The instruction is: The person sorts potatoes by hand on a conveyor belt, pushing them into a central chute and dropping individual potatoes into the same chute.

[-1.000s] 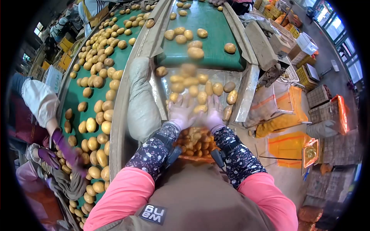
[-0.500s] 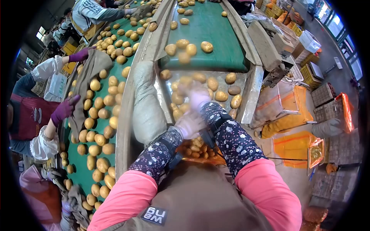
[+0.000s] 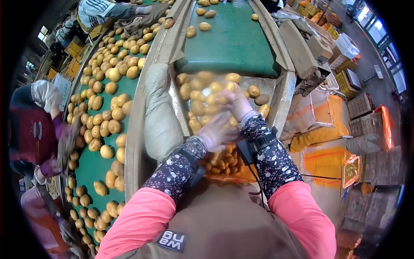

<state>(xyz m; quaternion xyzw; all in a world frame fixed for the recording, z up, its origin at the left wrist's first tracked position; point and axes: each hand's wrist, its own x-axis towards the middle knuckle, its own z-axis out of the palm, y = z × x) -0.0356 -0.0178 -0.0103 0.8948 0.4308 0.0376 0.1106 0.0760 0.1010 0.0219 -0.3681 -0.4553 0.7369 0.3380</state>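
Note:
Both my hands wear thin pale gloves and are over the metal chute (image 3: 272,86) at the belt's end. My left hand (image 3: 215,131) lies palm down with fingers stretched toward the lower potatoes (image 3: 195,125), at the chute's near edge. My right hand (image 3: 239,105) is beside a potato (image 3: 230,86) at the middle of the heap; its fingers are curled and partly smeared, so a grip cannot be made out. Several potatoes around the fingers are blurred by motion. Below my wrists, more potatoes (image 3: 224,160) fill an orange mesh bag (image 3: 233,176).
A green belt (image 3: 228,43) with a few potatoes leads into the chute. A stuffed pale sack (image 3: 161,116) pads the left side rail. Further left, a second belt (image 3: 101,168) carries many potatoes, with co-workers alongside. An orange mesh bag (image 3: 321,166) hangs on a frame at right.
Potatoes from the belt's end have dropped into the chute, which is fuller. My right hand has shifted right, my left slightly nearer the heap. The co-worker's purple-gloved hands at left have pulled back.

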